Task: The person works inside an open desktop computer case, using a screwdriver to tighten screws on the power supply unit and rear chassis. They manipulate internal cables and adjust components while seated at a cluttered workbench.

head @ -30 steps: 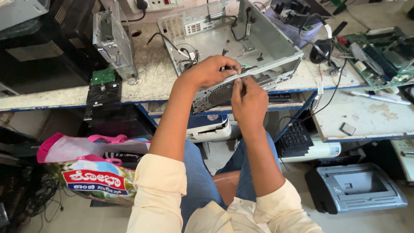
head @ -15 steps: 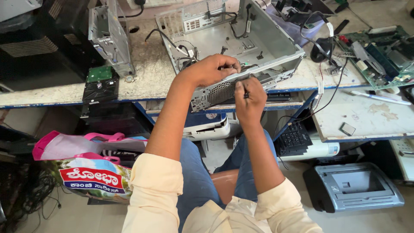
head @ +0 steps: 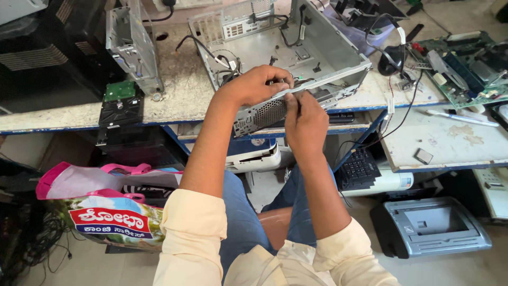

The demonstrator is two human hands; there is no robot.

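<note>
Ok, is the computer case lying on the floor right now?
No, the open metal computer case lies on the workbench, with both hands at its near edge.

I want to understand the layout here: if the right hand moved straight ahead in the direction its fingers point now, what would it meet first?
The right hand points up and away, its fingertips already at the front rim of the open computer case. Going on, it would probably meet that rim first, then the case's bare metal floor; depth is unclear.

- The left hand (head: 254, 85) covers part of the case (head: 317, 53) rim.
- Whatever the right hand (head: 304, 124) pinches is hidden by its fingers.
- The circuit board (head: 465, 63) is cut off at the right edge.
- The bag (head: 100, 206) hides the floor behind it.
</note>
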